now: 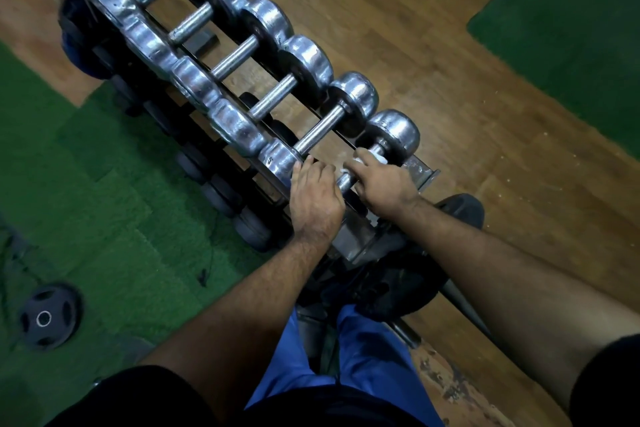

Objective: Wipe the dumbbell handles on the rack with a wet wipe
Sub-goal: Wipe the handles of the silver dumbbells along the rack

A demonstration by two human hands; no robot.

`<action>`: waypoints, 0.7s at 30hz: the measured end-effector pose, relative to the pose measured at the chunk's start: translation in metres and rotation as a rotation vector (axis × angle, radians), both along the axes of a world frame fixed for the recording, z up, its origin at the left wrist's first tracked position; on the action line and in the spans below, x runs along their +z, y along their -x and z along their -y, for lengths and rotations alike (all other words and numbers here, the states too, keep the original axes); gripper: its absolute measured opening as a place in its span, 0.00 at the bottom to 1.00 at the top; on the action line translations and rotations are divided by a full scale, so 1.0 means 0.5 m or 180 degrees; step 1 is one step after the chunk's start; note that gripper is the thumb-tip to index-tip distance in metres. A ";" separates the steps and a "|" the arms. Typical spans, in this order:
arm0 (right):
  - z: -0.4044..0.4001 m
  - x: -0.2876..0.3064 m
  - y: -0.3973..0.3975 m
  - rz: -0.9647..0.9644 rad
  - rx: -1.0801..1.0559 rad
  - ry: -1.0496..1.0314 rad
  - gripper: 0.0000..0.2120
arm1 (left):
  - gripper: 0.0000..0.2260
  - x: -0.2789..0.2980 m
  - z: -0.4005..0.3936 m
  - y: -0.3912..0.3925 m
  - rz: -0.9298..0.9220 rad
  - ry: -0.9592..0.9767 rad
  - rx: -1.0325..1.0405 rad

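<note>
Chrome nearest dumbbell (346, 166) gripped by left hand (313, 192), right hand (384, 184) clamped on wet wipe (375, 159); handle could roll, pinching fingers against rack (420, 172).

Glossy chrome dumbbells (353, 94), wood floor (450, 80)

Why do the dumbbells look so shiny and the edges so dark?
In the head view, glare streaks the chrome dumbbells; corners darken and straight lines bow from the wide lens; the hands, left and right, and the wipe look slightly soft.
</note>
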State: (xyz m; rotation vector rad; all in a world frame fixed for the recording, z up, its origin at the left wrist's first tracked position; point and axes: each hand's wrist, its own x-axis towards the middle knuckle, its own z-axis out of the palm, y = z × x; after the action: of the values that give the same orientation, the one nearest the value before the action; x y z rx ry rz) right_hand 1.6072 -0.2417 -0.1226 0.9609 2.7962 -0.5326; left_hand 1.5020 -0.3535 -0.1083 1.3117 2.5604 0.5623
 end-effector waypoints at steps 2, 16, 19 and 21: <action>-0.015 -0.001 -0.018 -0.0171 -0.0183 -0.0070 0.20 | 0.12 -0.003 0.002 -0.002 -0.0006 -0.0010 -0.0055; 0.097 -0.011 -0.011 -0.1457 -0.2323 0.0306 0.20 | 0.15 -0.006 0.003 0.007 -0.0181 0.0202 -0.0359; 0.109 -0.017 0.015 -0.2129 -0.3414 0.1315 0.17 | 0.19 -0.002 0.000 0.013 -0.0286 0.0373 -0.0633; 0.098 -0.014 0.038 -0.2472 -0.3931 0.2028 0.12 | 0.16 -0.005 -0.001 0.019 -0.0311 0.0408 -0.0756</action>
State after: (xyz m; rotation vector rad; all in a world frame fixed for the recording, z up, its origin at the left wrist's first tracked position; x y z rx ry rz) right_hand 1.5882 -0.2908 -0.1296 2.5426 1.7272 -2.0850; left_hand 1.4924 -0.3527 -0.1108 1.6016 2.4190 0.2912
